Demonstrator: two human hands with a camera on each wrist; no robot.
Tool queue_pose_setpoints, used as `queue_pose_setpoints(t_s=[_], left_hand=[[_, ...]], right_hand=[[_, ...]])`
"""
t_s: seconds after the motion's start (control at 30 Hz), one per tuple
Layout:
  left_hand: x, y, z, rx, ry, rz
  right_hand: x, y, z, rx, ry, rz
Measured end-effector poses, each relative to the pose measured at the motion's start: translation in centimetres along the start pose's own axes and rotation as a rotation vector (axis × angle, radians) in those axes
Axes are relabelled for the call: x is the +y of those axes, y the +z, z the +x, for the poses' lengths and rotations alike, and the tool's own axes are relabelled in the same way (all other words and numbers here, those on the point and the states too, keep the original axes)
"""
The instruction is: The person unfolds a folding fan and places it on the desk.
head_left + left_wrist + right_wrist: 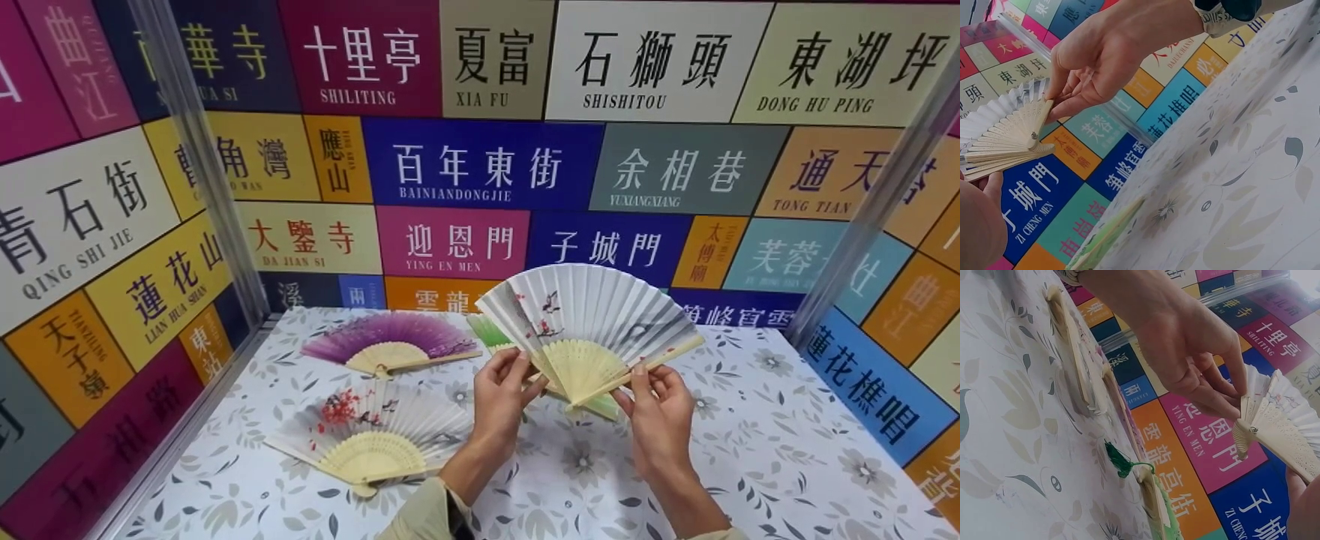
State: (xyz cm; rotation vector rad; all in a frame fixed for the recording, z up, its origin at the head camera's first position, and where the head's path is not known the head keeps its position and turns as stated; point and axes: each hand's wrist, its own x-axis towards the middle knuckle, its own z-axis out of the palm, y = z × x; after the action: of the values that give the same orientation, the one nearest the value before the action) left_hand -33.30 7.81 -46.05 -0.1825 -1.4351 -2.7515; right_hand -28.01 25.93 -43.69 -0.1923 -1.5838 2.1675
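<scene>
A white folding fan [611, 300] with bamboo ribs is spread wide above the table, a bird and red blossoms on its leaf. My left hand [499, 401] pinches its left outer stick between thumb and fingers. On the other side, my right hand [664, 424] pinches the right outer stick. Ribs gather at a pivot, plain in the left wrist view. Behind the held fan lies a green fan [487, 332], mostly hidden; its green tassel [1120, 460] shows in the right wrist view. Another white fan [375, 420], with red blossoms, lies spread open left of my left hand.
A purple fan [409, 337] lies spread at the table's back left. White cloth with grey flowers and leaves covers the table [795, 450]. Colourful panels with place names [484, 165] stand behind and at both sides, with metal posts [217, 187] at the corners.
</scene>
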Motion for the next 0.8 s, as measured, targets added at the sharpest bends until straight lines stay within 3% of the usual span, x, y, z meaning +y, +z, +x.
queue_pose_setpoints(t_s=[0.8], left_hand=[[0.13,-0.16,0.07,0.044,0.02,-0.011]], right_hand=[[0.44,-0.01,0.01,0.003,-0.045,0.002]])
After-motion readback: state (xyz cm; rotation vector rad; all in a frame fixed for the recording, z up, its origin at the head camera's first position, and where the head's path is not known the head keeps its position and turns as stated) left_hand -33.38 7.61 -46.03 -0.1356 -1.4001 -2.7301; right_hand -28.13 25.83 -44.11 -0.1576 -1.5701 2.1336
